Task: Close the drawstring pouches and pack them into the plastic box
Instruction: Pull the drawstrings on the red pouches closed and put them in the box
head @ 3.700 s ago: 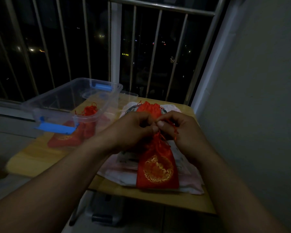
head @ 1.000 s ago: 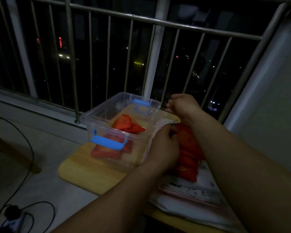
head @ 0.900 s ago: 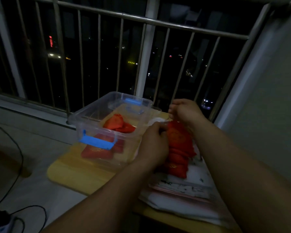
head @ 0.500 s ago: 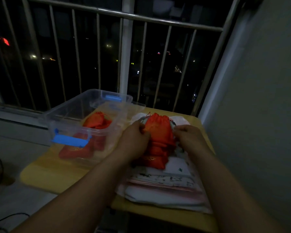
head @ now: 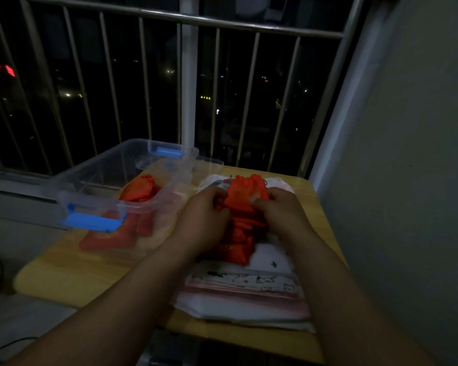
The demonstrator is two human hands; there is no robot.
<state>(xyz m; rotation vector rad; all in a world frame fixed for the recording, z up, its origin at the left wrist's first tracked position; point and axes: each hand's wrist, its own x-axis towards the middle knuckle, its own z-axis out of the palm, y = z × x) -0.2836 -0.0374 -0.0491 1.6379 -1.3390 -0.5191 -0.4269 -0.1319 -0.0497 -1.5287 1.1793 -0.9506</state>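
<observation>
The top red drawstring pouch (head: 246, 193) is grasped at its sides by the left hand (head: 206, 219) and right hand (head: 279, 211), atop the pouch pile (head: 239, 243). Its cords should be pulled apart evenly; the clear plastic box (head: 90, 182) stands left of the grip.

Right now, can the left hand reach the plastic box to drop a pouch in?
Probably yes: the box sits beside the left hand with its top open and nothing between, though that hand grips the red pouches.

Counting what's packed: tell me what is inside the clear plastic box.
Red drawstring pouches lie inside the plastic box, one bunched on top. The blue latch and the overlapping cloth hide how many there are.
</observation>
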